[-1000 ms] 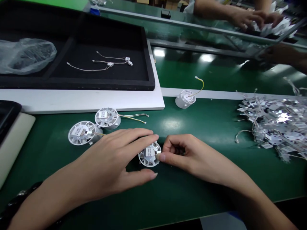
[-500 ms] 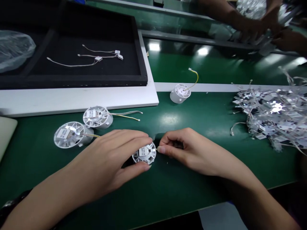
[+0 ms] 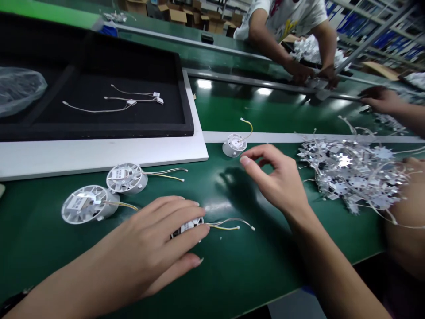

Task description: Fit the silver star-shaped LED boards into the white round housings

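Note:
My left hand [image 3: 166, 239] lies over a white round housing [image 3: 191, 225] with a printed label, its fingers curled across the top and covering most of it. White and yellow wires [image 3: 229, 223] with small connectors run out to the right of that housing. In the air above the bench, my right hand [image 3: 272, 177] has thumb and fingers apart with nothing between them. Just beyond its fingertips stands another white housing [image 3: 234, 145] with a yellow wire. Two labelled housings, one nearer [image 3: 89, 204] and one farther [image 3: 126, 178], sit to the left with wires trailing right.
At right is a heap of silvery star-shaped pieces with wires [image 3: 352, 168]. A black tray [image 3: 139, 124] on a white board [image 3: 159, 153] holds several wired pieces. Across the bench a co-worker's hands [image 3: 312, 75] handle parts; another person's hand [image 3: 381, 98] reaches in from the right.
My right hand has left the wire at the housing and moved up and right, its fingers now apart. My left hand has slid farther over the housing. The camera view has tilted up.

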The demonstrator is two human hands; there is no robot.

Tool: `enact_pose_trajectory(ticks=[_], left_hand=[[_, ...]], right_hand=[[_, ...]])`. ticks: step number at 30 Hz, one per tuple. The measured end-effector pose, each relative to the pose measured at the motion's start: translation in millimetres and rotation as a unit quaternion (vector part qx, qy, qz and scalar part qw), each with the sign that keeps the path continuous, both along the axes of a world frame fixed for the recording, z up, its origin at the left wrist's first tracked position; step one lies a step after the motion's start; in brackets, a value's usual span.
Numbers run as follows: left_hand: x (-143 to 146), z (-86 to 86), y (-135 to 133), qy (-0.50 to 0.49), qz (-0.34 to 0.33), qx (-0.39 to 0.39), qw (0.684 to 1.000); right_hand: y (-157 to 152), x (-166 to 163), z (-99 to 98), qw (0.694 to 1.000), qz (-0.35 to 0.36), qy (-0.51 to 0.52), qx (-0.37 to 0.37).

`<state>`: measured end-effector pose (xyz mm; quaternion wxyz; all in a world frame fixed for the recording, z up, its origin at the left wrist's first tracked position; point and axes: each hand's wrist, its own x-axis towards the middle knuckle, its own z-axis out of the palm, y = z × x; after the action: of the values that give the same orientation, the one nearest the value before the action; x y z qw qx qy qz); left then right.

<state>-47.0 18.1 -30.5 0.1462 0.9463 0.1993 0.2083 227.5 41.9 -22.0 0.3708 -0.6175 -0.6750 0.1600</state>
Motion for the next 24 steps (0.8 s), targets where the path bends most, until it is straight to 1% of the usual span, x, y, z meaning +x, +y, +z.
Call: enact_pose_trajectory(ticks=[1,2,3,5,7,9,11,14,16,18,20,24], left_hand=[[0.2,0.0,-0.2,-0.007,-0.003,0.0,1.0],[0.1,0.1,-0.3,-0.014,-0.008,0.004,1.0],[-0.2,0.1,-0.3,-0.02,-0.014,0.008,1.0],[-1.1,0.2,-0.2,-0.032,-0.022,0.016,0.999],[-1.9,0.8,0.3,-0.045,-0.025,0.018,0.999],[-2.6,1.7,1.3,-0.061,-0.018,0.019,0.998],[-3.3,2.7,2.6,-0.067,0.005,0.022,0.997],[-3.7,2.9,3.9,-0.051,0.038,0.022,0.998],[-3.2,1.8,3.6,-0.03,0.031,0.02,0.999],[-2.2,-0.1,2.4,-0.01,0.021,0.028,0.999],[-1.5,-2.1,1.0,0.004,0.018,0.041,0.999],[-1.8,-5.0,0.3,0.008,0.012,0.048,0.999]], right_hand=[[6.9,6.9,-6.5,0.998,-0.014,-0.024,0.051],[14.0,13.2,-13.1,0.997,-0.012,-0.042,0.071],[20.8,18.5,-19.1,0.996,0.002,-0.054,0.068],[31.6,24.7,-27.9,0.997,0.032,-0.058,0.034],[35.5,24.1,-30.7,0.998,0.049,-0.031,0.013],[30.9,16.9,-28.5,0.998,0.057,0.017,-0.003],[19.4,4.9,-24.2,0.995,0.072,0.062,-0.024],[-0.8,-16.3,-19.0,0.987,0.128,0.089,-0.043],[-10.1,-28.9,-17.2,0.98,0.171,0.094,-0.041],[-14.4,-38.2,-16.3,0.975,0.192,0.107,-0.045],[-15.5,-43.4,-15.8,0.972,0.183,0.132,-0.063],[-15.0,-45.7,-14.5,0.965,0.137,0.193,-0.11]])
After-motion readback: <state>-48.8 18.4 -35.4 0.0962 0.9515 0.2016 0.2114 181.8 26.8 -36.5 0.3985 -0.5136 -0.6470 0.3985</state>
